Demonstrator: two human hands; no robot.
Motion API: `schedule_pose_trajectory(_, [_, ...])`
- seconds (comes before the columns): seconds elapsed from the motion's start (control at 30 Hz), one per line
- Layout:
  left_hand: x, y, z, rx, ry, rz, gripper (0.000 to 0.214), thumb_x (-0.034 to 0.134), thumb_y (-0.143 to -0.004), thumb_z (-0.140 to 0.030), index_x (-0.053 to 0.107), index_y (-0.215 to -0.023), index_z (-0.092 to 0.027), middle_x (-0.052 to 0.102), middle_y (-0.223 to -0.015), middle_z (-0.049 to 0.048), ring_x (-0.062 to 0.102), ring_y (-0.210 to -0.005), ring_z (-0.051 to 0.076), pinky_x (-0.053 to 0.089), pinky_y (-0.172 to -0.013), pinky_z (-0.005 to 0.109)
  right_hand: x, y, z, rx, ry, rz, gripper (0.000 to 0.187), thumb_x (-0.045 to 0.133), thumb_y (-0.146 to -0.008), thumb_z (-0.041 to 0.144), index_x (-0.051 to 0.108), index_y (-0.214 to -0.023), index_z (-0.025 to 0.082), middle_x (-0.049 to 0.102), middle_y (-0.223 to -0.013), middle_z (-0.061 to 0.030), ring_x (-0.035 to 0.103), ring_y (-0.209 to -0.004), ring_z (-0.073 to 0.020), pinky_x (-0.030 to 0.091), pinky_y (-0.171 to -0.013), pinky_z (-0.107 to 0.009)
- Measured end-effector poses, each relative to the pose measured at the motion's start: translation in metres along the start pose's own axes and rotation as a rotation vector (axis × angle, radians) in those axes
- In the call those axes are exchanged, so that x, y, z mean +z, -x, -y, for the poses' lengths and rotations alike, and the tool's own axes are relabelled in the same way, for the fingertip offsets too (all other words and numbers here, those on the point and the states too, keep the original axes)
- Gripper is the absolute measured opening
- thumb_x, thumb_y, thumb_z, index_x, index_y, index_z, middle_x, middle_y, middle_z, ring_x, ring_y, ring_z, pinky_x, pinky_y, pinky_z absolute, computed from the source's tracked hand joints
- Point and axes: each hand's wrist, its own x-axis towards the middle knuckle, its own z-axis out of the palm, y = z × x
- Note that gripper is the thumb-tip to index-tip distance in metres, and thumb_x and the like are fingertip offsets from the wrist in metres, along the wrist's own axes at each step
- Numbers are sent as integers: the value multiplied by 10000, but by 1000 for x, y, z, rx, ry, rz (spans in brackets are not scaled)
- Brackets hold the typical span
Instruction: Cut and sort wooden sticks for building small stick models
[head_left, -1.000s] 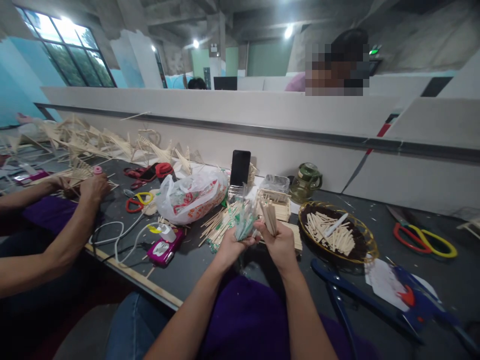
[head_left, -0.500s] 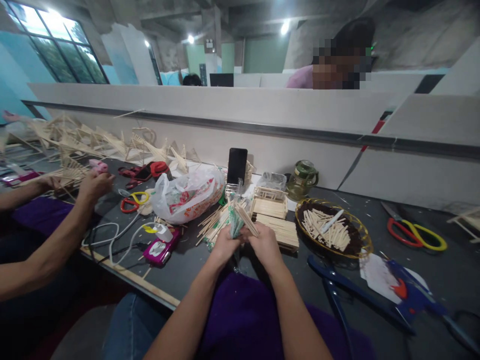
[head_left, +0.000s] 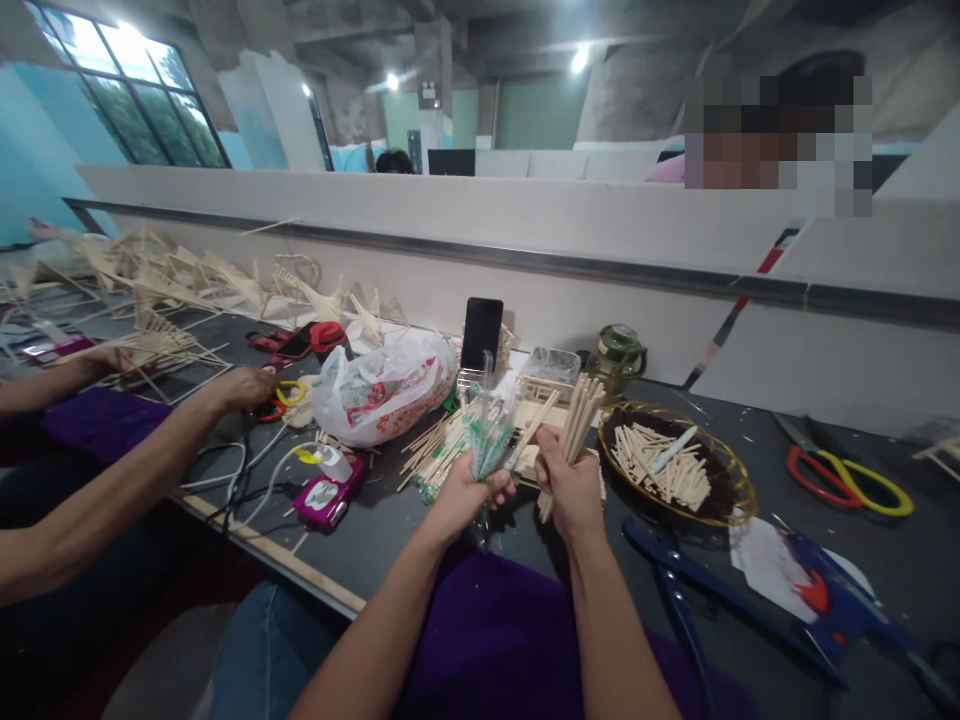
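Note:
My left hand (head_left: 469,497) is closed around a clear plastic wrapper (head_left: 486,435) with green print, its top end standing up. My right hand (head_left: 574,490) grips a bundle of wooden sticks (head_left: 583,415), held upright and slightly tilted. A single stick slants between the two hands; which of them holds it I cannot tell. Behind my left hand, more loose sticks (head_left: 427,440) lie spread on the table. Partly hidden by my right hand is a small stick-built frame (head_left: 536,388).
Right of my hands stands a yellow-rimmed basket (head_left: 739,515) of short sticks. Beyond are scissors (head_left: 851,480), blue pliers (head_left: 712,590) and a blue glue gun (head_left: 832,600). Leftward lie a plastic bag (head_left: 382,390), a purple power strip (head_left: 330,495) and a co-worker's hand (head_left: 251,388).
My hands have moved apart. The stick bundle has come out of the wrapper into my right hand. The co-worker's near hand has shifted right, toward the small scissors.

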Motion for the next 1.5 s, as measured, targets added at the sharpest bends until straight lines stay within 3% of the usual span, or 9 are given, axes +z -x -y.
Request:
schedule_pose_trajectory(0.1, [-1, 0, 1, 14, -33, 29, 276, 744, -707, -376, 612, -833, -170, 677, -644, 22, 529, -470, 117, 383, -458, 232, 1, 0, -1, 36, -19, 2, 402, 729, -726, 490, 696, -864, 114, 375, -432, 91, 291, -368, -51, 185, -338, -181])
schedule_pose_trajectory(0.37, [4, 4, -6, 5, -103, 50, 291, 711, -714, -325, 566, -910, -165, 673, -647, -1, 550, -520, 120, 387, -494, 217, -4, -3, 6, 22, -155, -167, 387, 738, -713, 480, 720, -862, 122, 627, -689, -9, 331, -372, -14, 186, -324, -172])
schedule_pose_trajectory(0.7, [2, -1, -3, 53, -55, -71, 373, 735, -688, -319, 577, -984, -155, 683, -637, -5, 568, -500, 125, 411, -479, 226, 4, 1, -1, 125, -12, 16, 374, 797, -650, 462, 597, -685, 148, 341, -388, 111, 252, -334, -35, 160, -317, -178])
schedule_pose_trajectory(0.9, [4, -2, 3, 65, -1, 20, 374, 762, -664, -309, 577, -948, -151, 710, -740, 23, 673, -669, 180, 523, -676, 298, 3, 4, 1, -126, 46, -101, 422, 685, -754, 526, 702, -926, 141, 557, -554, 33, 355, -407, -64, 277, -382, -211])
schedule_pose_trajectory(0.97, [5, -3, 5, 85, -32, 38, 374, 750, -669, -261, 586, -988, -155, 716, -804, 23, 674, -726, 179, 511, -714, 286, 4, 6, 3, -177, 102, -125, 395, 661, -776, 531, 711, -872, 151, 593, -602, 13, 415, -442, -81, 322, -416, -223])
schedule_pose_trajectory(1.07, [4, -4, 6, 123, -80, 40, 332, 724, -670, -209, 602, -973, -154, 708, -826, 18, 654, -743, 170, 490, -725, 269, 5, 8, 5, -218, 177, -26, 346, 662, -795, 489, 671, -709, 154, 546, -575, 17, 451, -493, -94, 364, -471, -224])
schedule_pose_trajectory(1.23, [-2, -7, 10, 133, -195, 54, 289, 716, -662, -196, 613, -929, -152, 692, -780, 13, 626, -696, 169, 474, -680, 268, 0, 4, -5, -190, 188, 52, 399, 653, -803, 465, 515, -567, 174, 381, -492, 62, 333, -455, -71, 291, -432, -214])
schedule_pose_trajectory(1.37, [-6, -8, 18, 130, -293, 56, 305, 703, -672, -192, 615, -963, -162, 687, -755, 2, 633, -708, 179, 479, -684, 272, -5, -1, -12, -166, 138, -60, 385, 671, -771, 490, 594, -602, 153, 356, -474, 72, 305, -442, -67, 257, -416, -217])
schedule_pose_trajectory(1.5, [-7, -8, 22, 192, -348, 78, 292, 664, -696, -171, 629, -986, -172, 685, -789, 4, 641, -743, 182, 489, -723, 281, -9, -3, 1, -178, 48, -235, 379, 703, -734, 504, 686, -700, 126, 408, -459, 65, 323, -406, -61, 218, -375, -209])
